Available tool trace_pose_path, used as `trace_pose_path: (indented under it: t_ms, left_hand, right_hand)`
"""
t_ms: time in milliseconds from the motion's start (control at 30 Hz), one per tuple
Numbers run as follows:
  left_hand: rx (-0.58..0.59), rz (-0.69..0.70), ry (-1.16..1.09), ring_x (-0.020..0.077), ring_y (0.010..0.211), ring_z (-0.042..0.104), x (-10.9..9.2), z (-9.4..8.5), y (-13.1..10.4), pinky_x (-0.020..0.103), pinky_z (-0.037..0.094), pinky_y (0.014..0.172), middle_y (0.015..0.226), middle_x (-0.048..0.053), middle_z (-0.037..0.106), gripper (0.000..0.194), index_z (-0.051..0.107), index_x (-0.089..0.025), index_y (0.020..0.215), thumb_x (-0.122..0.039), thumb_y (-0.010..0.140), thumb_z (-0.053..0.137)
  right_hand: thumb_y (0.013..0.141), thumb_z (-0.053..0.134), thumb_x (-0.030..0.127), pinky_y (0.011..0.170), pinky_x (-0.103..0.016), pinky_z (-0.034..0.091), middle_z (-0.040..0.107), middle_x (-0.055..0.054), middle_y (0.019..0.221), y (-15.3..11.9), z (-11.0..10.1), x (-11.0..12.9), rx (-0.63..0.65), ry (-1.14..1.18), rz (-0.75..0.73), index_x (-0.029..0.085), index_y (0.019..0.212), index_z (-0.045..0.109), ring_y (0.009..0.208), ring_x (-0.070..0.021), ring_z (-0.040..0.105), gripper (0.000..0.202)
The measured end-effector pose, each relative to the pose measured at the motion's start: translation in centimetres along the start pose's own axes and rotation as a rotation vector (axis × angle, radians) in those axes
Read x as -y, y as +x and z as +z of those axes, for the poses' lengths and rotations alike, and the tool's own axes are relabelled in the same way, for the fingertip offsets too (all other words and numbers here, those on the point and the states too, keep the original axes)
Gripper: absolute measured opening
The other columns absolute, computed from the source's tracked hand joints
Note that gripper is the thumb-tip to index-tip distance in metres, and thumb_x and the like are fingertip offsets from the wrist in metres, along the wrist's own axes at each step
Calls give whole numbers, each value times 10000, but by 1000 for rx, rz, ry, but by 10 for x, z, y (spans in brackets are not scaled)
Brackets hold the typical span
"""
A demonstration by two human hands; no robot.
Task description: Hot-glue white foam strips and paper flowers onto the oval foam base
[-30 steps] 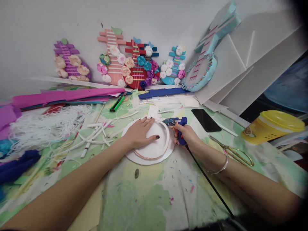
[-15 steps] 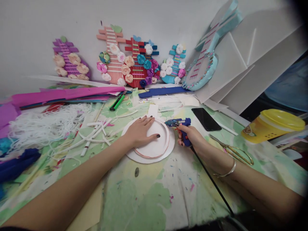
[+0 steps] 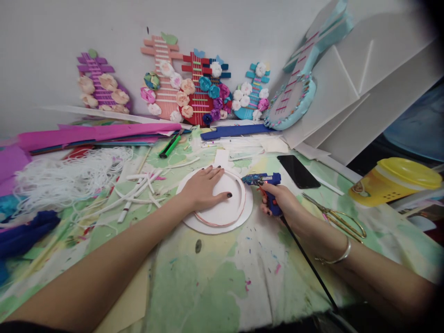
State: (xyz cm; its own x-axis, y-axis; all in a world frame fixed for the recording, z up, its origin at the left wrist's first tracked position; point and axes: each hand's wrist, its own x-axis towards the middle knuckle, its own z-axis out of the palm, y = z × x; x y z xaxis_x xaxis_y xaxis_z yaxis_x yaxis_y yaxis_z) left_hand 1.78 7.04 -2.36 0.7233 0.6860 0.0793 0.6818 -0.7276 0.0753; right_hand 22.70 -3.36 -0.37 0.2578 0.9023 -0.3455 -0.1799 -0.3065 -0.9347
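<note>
My left hand (image 3: 204, 187) lies flat with spread fingers on the left part of a white foam disc (image 3: 208, 226), which has a short neck (image 3: 222, 158) at its far side. A raised white ring (image 3: 239, 203) with a pinkish edge stands on the disc, partly under my left hand. My right hand (image 3: 277, 199) is wrapped round a blue hot glue gun (image 3: 274, 178). Its nozzle points left, close to the ring's right outer side; whether it touches cannot be told. A black cord (image 3: 308, 259) runs down from the grip.
Gold-handled scissors (image 3: 336, 217), a black phone (image 3: 298, 171) and a yellow lidded bucket (image 3: 391, 182) are on the right. White string (image 3: 69, 173), foam strips (image 3: 138, 194) and a green cutter (image 3: 171, 145) lie left. Several flowered paper instruments (image 3: 197, 92) lean against the wall.
My right hand and the glue gun have shifted slightly to the right along the ring's outer side. My left hand keeps its place on the disc.
</note>
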Motion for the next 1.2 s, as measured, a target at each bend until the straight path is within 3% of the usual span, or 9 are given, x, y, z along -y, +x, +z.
trace_pose_path:
  t_ms: [300,633,1200]
  left_hand:
    - [3,-4,-6,295,1393,199,-1,0,-1,404,164,1133,1518,71,246,862,245,-148,1453,-724,812,245]
    - [-9,4,-11,293,1391,209,0,1,-1,405,170,1131,1514,74,256,861,245,-150,1452,-725,811,240]
    - [3,3,-13,300,1397,184,1,1,0,409,157,1136,1521,77,236,865,243,-150,1453,-730,812,227]
  right_hand:
    - [805,533,292,313,-190,339,502,13,481,-12,0,0,-15,-54,23,167,619,501,349,-100,502,227]
    - [833,485,292,262,-179,253,489,1,390,-28,2,7,-59,-126,68,180,549,466,289,-93,448,306]
    - [777,535,312,317,-216,338,516,1,454,-34,-3,0,-65,-114,12,192,576,479,345,-118,505,241]
